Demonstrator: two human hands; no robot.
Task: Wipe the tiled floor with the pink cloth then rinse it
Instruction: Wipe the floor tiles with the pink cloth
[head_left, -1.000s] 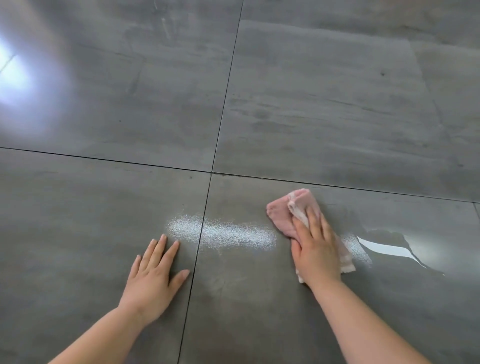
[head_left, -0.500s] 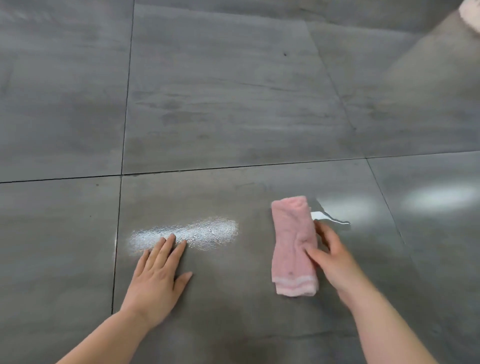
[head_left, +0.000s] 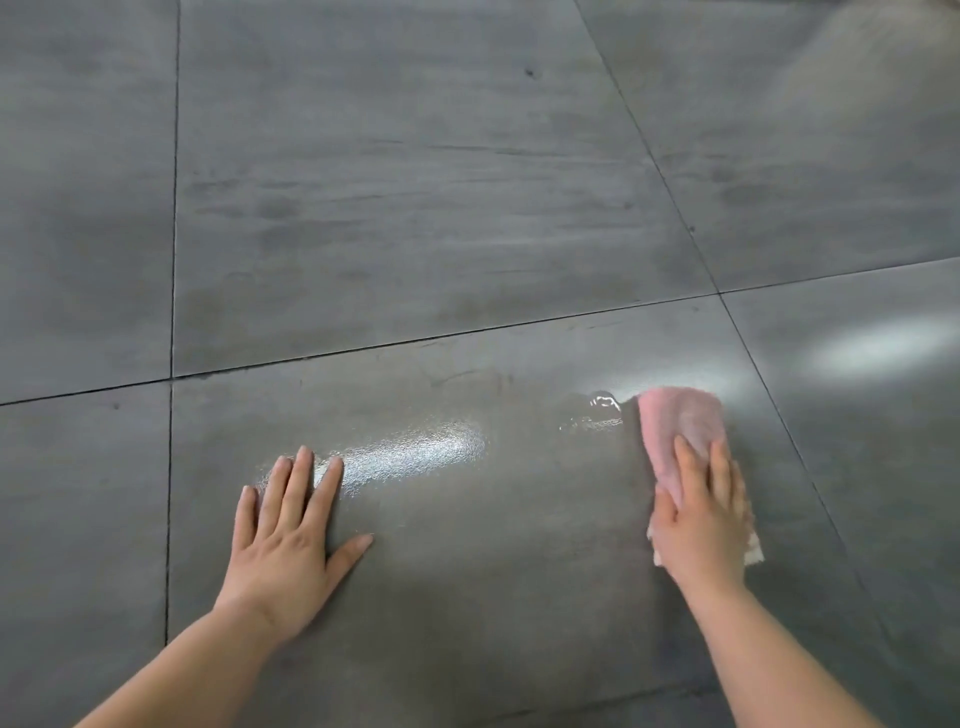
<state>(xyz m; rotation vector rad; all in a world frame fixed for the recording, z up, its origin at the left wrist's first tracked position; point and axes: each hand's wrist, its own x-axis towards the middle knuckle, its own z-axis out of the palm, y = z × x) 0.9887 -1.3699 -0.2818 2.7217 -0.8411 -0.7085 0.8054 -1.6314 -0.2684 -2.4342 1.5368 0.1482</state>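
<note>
My left hand (head_left: 291, 540) flat on the floor (head_left: 415, 208), fingers straight, spread, holding nothing, my right hand (head_left: 701, 519) pressing the cloth (head_left: 680, 421) down with straight fingers, cloth on the near tile, puddle (head_left: 597, 410) touching its left edge

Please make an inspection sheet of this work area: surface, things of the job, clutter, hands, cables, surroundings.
Surface: grey tiled floor with dark grout lines. A shiny wet patch lies ahead of the left hand, and a small puddle sits at the cloth's left edge.
Job's things: pink cloth, folded, lying flat on the tile.
Clutter: nothing seen.
Hands: left hand flat on the tile, fingers straight, holding nothing. Right hand presses on the cloth with straight fingers.
Cables: nothing seen.
Surroundings: more tiles, a light glare on the right, and a blurred pale shape at top right that cannot be identified.
</note>
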